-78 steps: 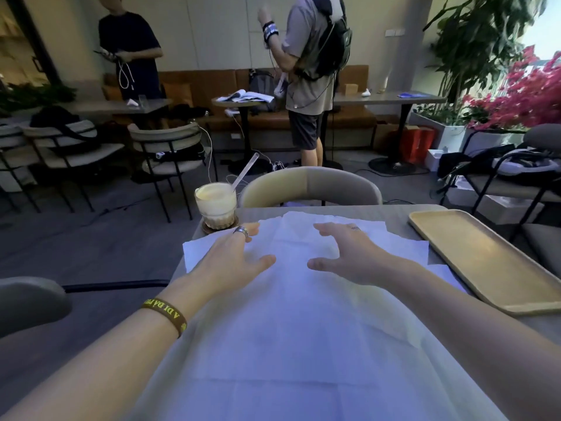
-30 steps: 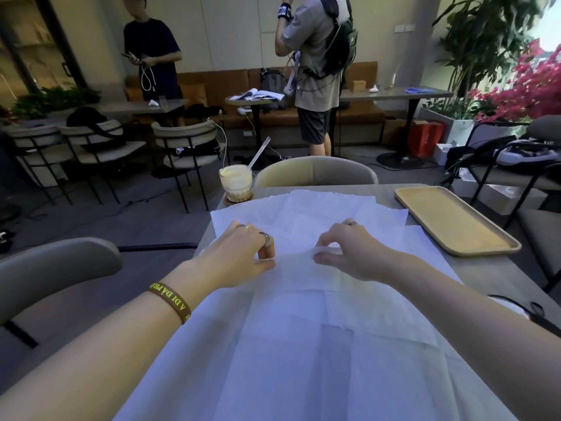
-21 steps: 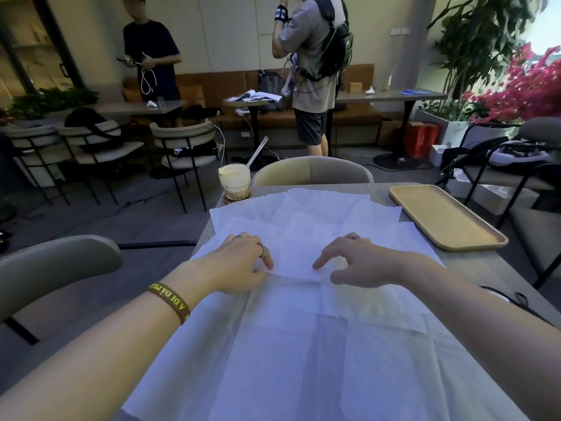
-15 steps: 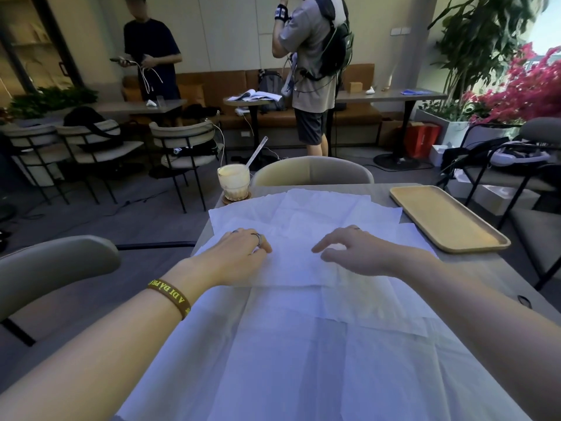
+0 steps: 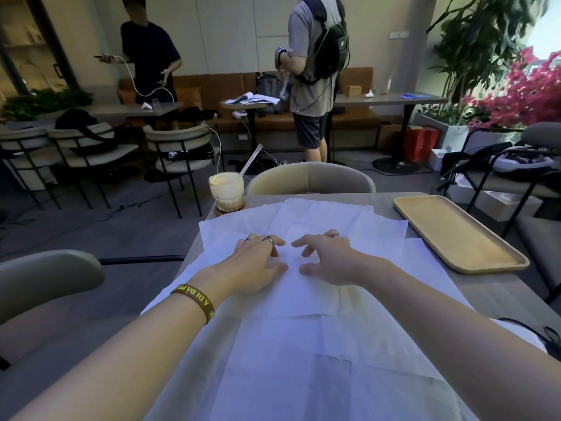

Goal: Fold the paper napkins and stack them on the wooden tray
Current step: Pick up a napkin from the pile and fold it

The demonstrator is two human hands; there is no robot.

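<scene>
Several white paper napkins (image 5: 306, 375) lie spread out and overlapping across the grey table (image 5: 504, 294). My left hand (image 5: 255, 265) and my right hand (image 5: 328, 259) rest side by side on the top napkin (image 5: 291, 294) near the table's middle. Their fingers are apart and slightly curled, with the tips pressing on the paper. This napkin's near edge lies just behind my wrists. The wooden tray (image 5: 455, 235) sits at the right edge of the table, a hand's width from the napkins, with nothing on it.
A glass of pale drink with a straw (image 5: 226, 189) stands on a coaster at the table's far left corner, touching the napkins' edge. Chairs stand across the table (image 5: 309, 177) and at my left (image 5: 45, 278). A black cord (image 5: 543, 335) lies at the near right. Two people stand further back.
My hands pinched the napkin and drew it toward me, then slid forward again. Now both lie flatter on the paper, fingers spread.
</scene>
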